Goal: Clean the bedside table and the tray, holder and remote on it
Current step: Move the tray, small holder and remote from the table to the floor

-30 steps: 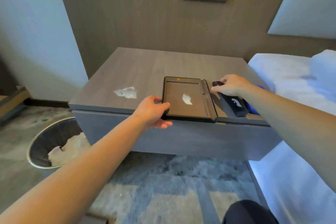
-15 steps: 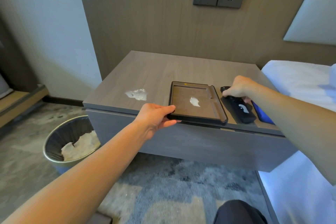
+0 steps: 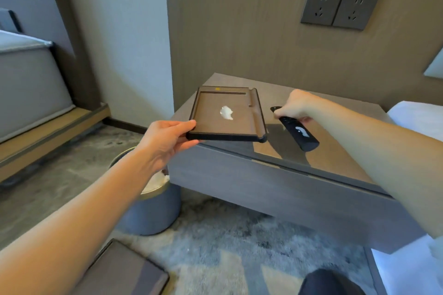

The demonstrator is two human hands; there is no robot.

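- Lifted since half a second ago, the dark-rimmed rectangular brown tray point(image 3: 211, 124) now hangs off the left front corner of the grey-brown wooden bedside table point(image 3: 275, 189) and no longer lies flat on its top.
- I cannot pick out the holder anywhere on that table.
- Below the tray's left side stands the round grey waste bin point(image 3: 153, 213) with a brass-coloured rim, white paper inside it.
- You hold the tray roughly level.
- Your left hand point(image 3: 165, 136) pinches the tray's near left corner, thumb on the rim and fingers beneath.
- Your right hand point(image 3: 296, 105) is curled round the far end of the slim black remote point(image 3: 297, 133) over the table top; whether its near end rests on the top is unclear.
- A small white crumpled scrap point(image 3: 226, 112) lies loose in the middle of the tray.
- The step in hand looks like emptying the tray. Next, carry it over the bin and tip it so the scrap slides off, keeping your pinch firm.
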